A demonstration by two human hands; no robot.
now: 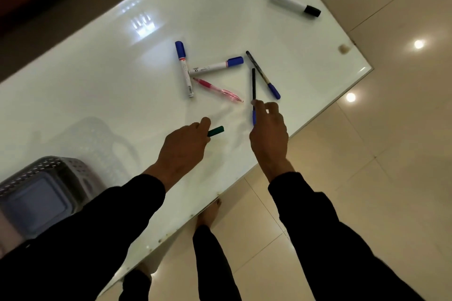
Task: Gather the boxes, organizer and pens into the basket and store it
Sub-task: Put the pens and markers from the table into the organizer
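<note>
Black sleeves fill the near edge, both arms reaching out over the white table (97,95), which runs from near left to far right. At its near left corner sits the perforated grey basket (52,166) with a bluish box (39,199) already inside.

Of the hands, the left hand (182,148) is closed on a green pen (215,131), whose free end pokes out to the right. The right hand (269,133) pinches a slim black pen with a blue end (254,85) between thumb and fingertips, its long axis pointing away toward the far side.

Loose on the table, just beyond both hands, lie two blue-capped markers (182,66) touching in a V, a pink pen (217,90) beside them, and a dark pen with a blue cap (263,74). A black-capped marker (294,4) lies well apart at the far right.

Both hands being full, the basket lies back to the near left, closer to the left hand, so I judge that pen drops first.
</note>
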